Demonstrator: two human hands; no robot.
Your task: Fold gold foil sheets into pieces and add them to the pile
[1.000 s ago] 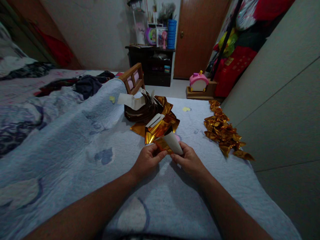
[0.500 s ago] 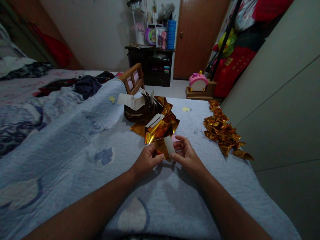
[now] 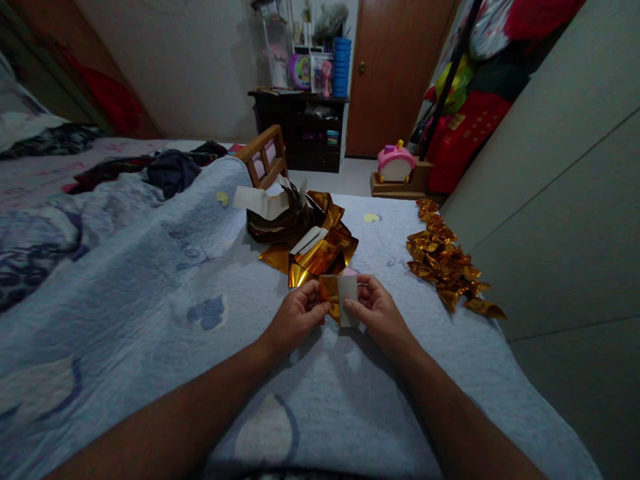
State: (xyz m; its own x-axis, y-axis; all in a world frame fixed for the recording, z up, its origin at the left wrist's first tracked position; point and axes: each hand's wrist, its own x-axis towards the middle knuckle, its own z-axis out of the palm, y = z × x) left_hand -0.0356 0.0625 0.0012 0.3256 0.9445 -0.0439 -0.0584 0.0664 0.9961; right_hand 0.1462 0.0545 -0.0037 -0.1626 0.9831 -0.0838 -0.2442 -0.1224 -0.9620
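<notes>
A small sheet of gold foil paper (image 3: 329, 291), with a white strip along its right side, is held up between my two hands over the bed. My left hand (image 3: 299, 311) pinches its gold left edge between thumb and fingers. On the white side, my right hand (image 3: 376, 311) grips with the thumb in front and the fingers behind. Just beyond lie loose gold foil sheets (image 3: 320, 257), beside a thick curved stack of paper (image 3: 280, 223) with pale sheets sticking up. To the right is a pile of folded gold foil pieces (image 3: 445, 260).
A light blue quilt (image 3: 210, 360) covers the bed under my hands. A wooden bed rail (image 3: 263, 157) stands at the far edge, with a pink toy (image 3: 396, 163) beyond it. Rumpled dark clothes (image 3: 173, 172) lie left; a pale cabinet (image 3: 570, 220) borders the right side.
The foil paper has turned more upright and shifted slightly right, its white strip now facing me squarely. My right fingers have closed in behind it.
</notes>
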